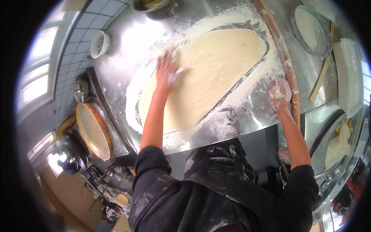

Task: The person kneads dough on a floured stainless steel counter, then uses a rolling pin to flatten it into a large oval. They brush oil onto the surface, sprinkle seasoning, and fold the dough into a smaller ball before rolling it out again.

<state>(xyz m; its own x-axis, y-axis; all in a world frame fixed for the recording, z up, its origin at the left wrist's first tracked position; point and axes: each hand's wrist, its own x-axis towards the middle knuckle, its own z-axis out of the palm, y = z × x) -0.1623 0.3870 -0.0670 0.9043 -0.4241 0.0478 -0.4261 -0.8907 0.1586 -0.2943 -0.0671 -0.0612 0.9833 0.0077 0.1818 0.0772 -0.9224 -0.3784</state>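
Note:
A large, thin sheet of pale dough (214,75) lies on the floured steel worktable (246,114) before me, with loose flour all around its edge. My left hand (168,69) is blurred and floury, fingers apart, at the dough's upper left side; whether it touches the dough or hovers just above, I cannot tell. Heavily coated with flour, my right hand (279,94) is curled into a fist at the right of the table. Beside it runs a long wooden rolling pin (282,52). I see nothing held in that fist, though its inside is hidden.
A bowl of flour (307,29), a wooden stick (320,78) and a white plastic tub (349,78) are at the right. Below them sits a round pan (318,145) with pale sheets. A small white bowl (100,45) stands far left, by the tiled wall (84,32).

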